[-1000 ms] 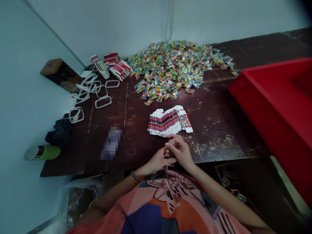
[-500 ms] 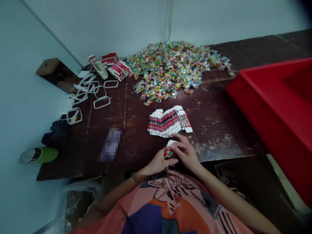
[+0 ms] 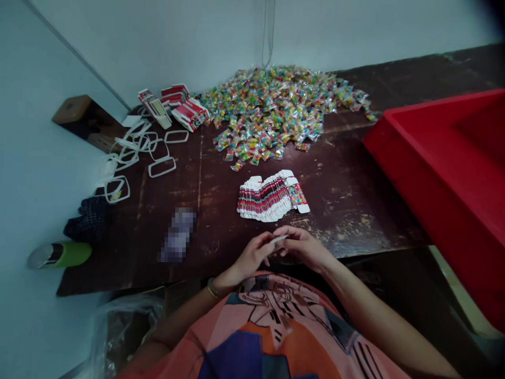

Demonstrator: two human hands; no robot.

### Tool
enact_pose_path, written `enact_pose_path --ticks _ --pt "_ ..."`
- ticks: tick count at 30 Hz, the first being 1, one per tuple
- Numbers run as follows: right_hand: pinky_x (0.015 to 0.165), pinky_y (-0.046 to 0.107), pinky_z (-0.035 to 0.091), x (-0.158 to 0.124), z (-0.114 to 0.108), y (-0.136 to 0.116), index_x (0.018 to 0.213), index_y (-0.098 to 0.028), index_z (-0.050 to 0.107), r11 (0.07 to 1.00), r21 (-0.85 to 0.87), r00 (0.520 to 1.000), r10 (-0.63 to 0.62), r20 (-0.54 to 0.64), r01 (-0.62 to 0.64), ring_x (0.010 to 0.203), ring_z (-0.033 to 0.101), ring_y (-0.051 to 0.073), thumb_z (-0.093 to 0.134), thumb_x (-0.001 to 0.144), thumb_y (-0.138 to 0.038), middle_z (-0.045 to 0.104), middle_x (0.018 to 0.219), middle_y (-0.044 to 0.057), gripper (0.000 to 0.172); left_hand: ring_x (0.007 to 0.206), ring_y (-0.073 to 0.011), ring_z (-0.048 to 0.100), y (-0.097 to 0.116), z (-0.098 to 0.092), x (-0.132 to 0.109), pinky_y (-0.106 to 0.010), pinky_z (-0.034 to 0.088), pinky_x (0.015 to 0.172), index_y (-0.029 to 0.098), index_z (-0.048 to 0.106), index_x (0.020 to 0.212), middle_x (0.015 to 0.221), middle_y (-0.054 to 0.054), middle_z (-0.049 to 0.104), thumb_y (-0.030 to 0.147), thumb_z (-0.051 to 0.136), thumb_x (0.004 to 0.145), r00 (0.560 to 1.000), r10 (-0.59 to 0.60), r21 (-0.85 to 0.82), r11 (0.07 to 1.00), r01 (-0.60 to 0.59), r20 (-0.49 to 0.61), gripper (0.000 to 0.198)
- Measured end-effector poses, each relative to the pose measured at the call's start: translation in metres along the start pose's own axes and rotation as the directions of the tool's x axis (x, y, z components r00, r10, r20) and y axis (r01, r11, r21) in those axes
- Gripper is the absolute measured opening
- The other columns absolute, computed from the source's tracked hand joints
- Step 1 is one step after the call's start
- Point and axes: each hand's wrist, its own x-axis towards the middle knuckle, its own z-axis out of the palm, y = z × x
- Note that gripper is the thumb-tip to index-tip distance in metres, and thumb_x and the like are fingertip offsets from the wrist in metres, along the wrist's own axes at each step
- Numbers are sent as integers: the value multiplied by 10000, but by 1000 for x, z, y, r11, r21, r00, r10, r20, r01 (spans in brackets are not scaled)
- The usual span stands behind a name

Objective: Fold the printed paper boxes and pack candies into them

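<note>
Both hands meet at lower centre of the frame: left hand (image 3: 252, 256) and right hand (image 3: 305, 247) pinch a small white carton (image 3: 278, 240) between their fingertips, now turned nearly edge-on, where half a second ago its coloured printed face and open flap showed; the piece appears to have been closed or flattened. Just above lies a fanned stack of flat cartons (image 3: 270, 197) on the dark worktop (image 3: 355, 200); farther up, a heap of sweet packets (image 3: 276, 108); at right, a red bin (image 3: 442, 173)

Red bin (image 3: 430, 152), dark brown table (image 3: 355, 195), multicoloured sweets (image 3: 276, 105).
</note>
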Motion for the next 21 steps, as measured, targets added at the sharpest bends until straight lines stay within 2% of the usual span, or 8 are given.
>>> enact_pose_path --ticks 3,6,8,12,14,16,18,21 --pt "656 259 514 2 -1 -9 868 -201 714 935 -306 983 -161 87 181 717 610 127 687 738 -249 642 835 14 142 782 -154 515 5 -1 1 -240 439 680 141 627 947 863 -31 596 290 600 739 993 108 247 964 -95 -39 258" --pt "860 337 483 1 -5 -21 976 -215 730 716 -544 899 -353 258 437 946 603 180 580 861 -279 653 1015 68 199 703 -143 513 6 -3 9 -221 434 568 136 625 991 804 -31 580 331 516 789 1000 19 103 995 -17 -23 301" --pt "904 358 462 0 -9 -29 1061 -223 710 662 -571 874 -387 295 486 1003 591 191 523 910 -312 648 1087 82 256 710 -159 538 7 -4 16 -207 424 498 132 614 1062 845 -55 596 363 475 814 999 -42 -52 998 42 3 367" --pt "765 314 515 3 -18 -37 982 -230 739 829 -448 942 -294 162 335 860 626 165 647 825 -364 655 1026 59 226 819 -193 568 11 -2 20 -240 477 572 141 598 1129 946 -80 615 379 520 818 991 -32 -201 978 58 133 399" --pt "677 287 524 7 -22 -36 943 -233 746 908 -349 972 -208 108 233 761 625 139 712 760 -364 655 974 39 228 806 -181 559 11 1 19 -252 480 602 144 591 1135 932 -71 607 379 541 823 986 -28 -186 981 58 162 394" --pt "630 265 515 10 -25 -31 922 -224 749 940 -292 983 -158 90 178 695 611 118 717 751 -356 656 905 28 218 795 -167 544 10 2 17 -249 470 613 149 588 1131 925 -61 594 372 552 832 990 -25 -115 993 41 141 375" --pt "627 259 506 12 -27 -25 908 -216 751 941 -279 982 -175 76 189 689 605 116 713 755 -346 660 873 27 204 825 -165 537 7 2 16 -248 463 635 163 571 1156 959 -56 582 372 546 849 993 -15 -52 998 21 120 372" --pt "721 294 504 11 -22 -14 904 -229 755 869 -367 936 -352 15 333 794 616 148 685 789 -331 667 912 44 169 853 -163 530 4 0 15 -245 461 651 183 537 1202 971 -45 563 386 551 856 995 -23 -41 999 27 97 401"
